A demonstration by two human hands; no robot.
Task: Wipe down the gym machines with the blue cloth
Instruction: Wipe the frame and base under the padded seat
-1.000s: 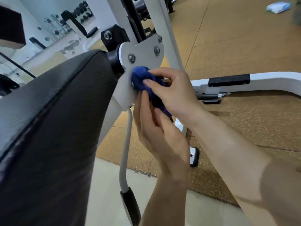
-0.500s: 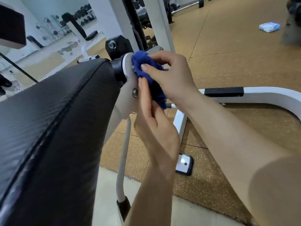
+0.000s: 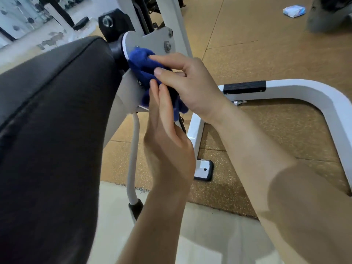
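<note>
The right hand [image 3: 192, 82] bunches the blue cloth [image 3: 144, 67] in its curled fingers and thumb, pressing it against the white pivot plate [image 3: 150, 40] at the end of the black pad [image 3: 53, 111]. The left hand [image 3: 167, 141] reaches up from below, fingers straight and close together, tips touching the cloth's lower folds. Behind them a white frame tube [image 3: 297, 90] curves over the brown floor [image 3: 266, 54], where a pale packet [image 3: 294, 10] lies well apart.

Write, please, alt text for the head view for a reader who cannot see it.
A person's right hand grips a blue cloth against a gym machine's white pivot plate, beside a black pad. The left hand touches the cloth from below with straight fingers. A white base frame lies behind.
</note>
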